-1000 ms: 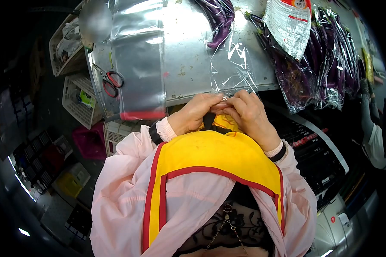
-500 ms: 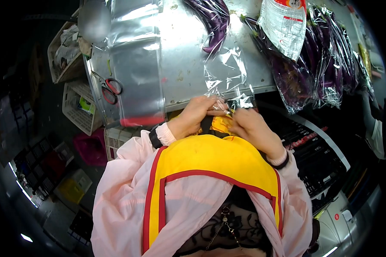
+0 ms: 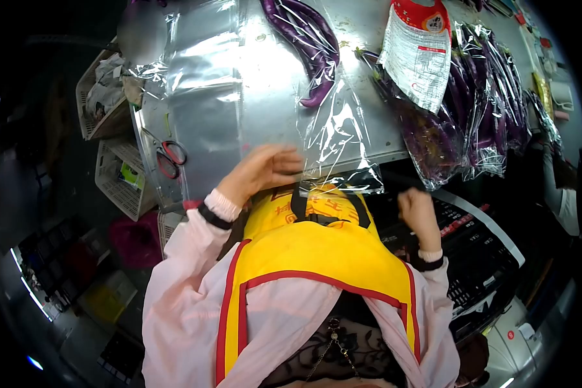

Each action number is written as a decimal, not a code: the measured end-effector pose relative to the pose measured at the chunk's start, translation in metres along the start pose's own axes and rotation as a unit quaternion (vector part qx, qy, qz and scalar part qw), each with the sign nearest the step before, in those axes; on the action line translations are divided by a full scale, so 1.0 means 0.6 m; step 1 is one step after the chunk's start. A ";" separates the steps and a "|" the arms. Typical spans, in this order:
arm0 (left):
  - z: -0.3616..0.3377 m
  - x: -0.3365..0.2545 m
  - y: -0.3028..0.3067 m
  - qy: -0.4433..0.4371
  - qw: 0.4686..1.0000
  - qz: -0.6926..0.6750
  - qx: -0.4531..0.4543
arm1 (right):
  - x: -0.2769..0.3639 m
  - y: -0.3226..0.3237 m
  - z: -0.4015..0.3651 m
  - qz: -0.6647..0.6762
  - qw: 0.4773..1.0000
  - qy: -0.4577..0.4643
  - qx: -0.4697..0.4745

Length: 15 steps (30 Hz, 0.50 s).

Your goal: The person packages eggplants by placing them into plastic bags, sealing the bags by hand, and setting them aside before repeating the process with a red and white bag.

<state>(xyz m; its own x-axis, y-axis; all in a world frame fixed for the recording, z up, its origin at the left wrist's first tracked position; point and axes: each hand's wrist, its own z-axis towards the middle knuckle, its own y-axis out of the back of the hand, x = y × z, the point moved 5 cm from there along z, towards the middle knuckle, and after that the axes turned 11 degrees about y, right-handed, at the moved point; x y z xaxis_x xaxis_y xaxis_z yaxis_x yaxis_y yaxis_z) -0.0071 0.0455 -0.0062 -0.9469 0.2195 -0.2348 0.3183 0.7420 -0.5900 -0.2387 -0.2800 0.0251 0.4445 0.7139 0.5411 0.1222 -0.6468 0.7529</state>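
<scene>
My left hand point(image 3: 268, 169) is just over the table's front edge, fingers stretched out and slightly blurred, beside the loose end of a clear plastic bag point(image 3: 339, 145). Long purple eggplants point(image 3: 313, 52) lie in the far part of that bag. Its near end hangs over the edge above my yellow apron point(image 3: 281, 242). To the right of the bag and apart from it, my right hand point(image 3: 417, 213) is raised with its fingers curled in. Whether anything is inside those fingers is hidden.
Flat clear bags point(image 3: 207, 103) cover the table's left side, near red-handled scissors point(image 3: 171, 158). Bagged eggplants point(image 3: 491, 103) are piled at right, beside a red-and-white printed packet point(image 3: 417, 58). Crates point(image 3: 119, 178) stand below on the left; black boxes point(image 3: 472, 249) sit low on the right.
My hands have parted from the bag's near end, the left moving left and the right moving right and down. The eggplant bag now appears lower in view, its end spread flat.
</scene>
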 end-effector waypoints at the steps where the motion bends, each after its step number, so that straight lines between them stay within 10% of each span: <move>1: 0.014 -0.014 -0.001 0.000 0.998 0.026 -0.055 | 0.078 0.035 0.040 0.077 0.996 -0.030 -0.038; 4: 0.055 -0.030 -0.008 -0.018 0.995 0.051 -0.088 | 0.114 0.031 0.138 0.082 0.980 0.062 -0.172; 15: 0.090 -0.012 0.011 -0.122 0.977 0.011 -0.173 | 0.127 -0.064 0.265 0.329 0.944 -0.016 0.029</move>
<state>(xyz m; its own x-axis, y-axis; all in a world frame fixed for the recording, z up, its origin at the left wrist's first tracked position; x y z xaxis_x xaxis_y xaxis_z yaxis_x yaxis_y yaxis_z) 0.0039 0.0146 -0.0501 -0.8875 0.1115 -0.4471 0.2646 0.9177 -0.2964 -0.0683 -0.2435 -0.0224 0.4670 0.1456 0.8722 -0.1416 -0.9613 0.2363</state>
